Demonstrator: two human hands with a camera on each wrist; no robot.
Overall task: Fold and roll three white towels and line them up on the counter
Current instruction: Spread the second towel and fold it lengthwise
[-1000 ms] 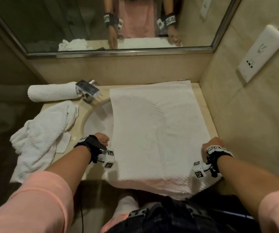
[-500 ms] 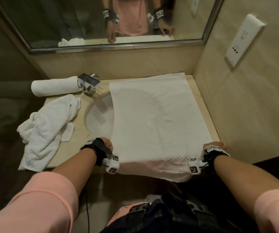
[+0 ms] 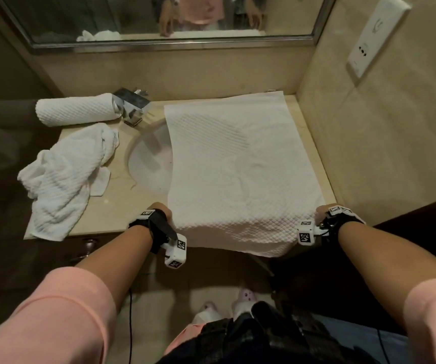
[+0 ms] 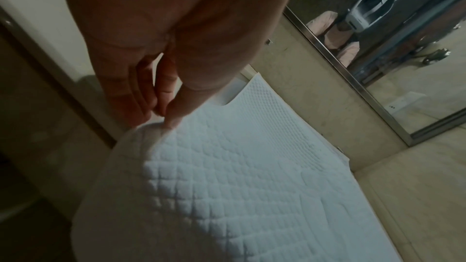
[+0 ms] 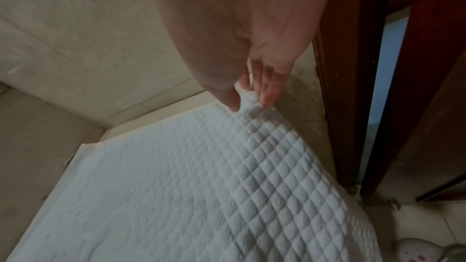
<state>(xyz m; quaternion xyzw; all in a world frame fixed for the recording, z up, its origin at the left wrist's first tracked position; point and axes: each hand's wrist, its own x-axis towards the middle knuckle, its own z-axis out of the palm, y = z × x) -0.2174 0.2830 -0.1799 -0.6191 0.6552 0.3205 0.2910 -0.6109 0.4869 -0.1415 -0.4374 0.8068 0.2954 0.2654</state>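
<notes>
A white quilted towel (image 3: 237, 166) lies spread flat over the right half of the counter (image 3: 111, 216) and part of the sink, its near end hanging over the front edge. My left hand (image 3: 163, 212) pinches the towel's left edge (image 4: 161, 127) between thumb and fingers. My right hand (image 3: 323, 211) pinches its right edge (image 5: 249, 103) the same way. A rolled white towel (image 3: 76, 112) lies at the back left beside the tap. A crumpled white towel (image 3: 61, 177) lies on the counter's left side.
A chrome tap (image 3: 131, 105) stands behind the white sink basin (image 3: 149, 158). A mirror (image 3: 159, 19) runs along the back wall, and a tiled wall with a socket plate (image 3: 374, 35) closes the right side. A dark wooden door frame (image 5: 353, 87) stands right of the counter.
Both hands have drawn the towel's near end up and back toward the counter, so less of it hangs over the front edge. The head view has shifted lower.
</notes>
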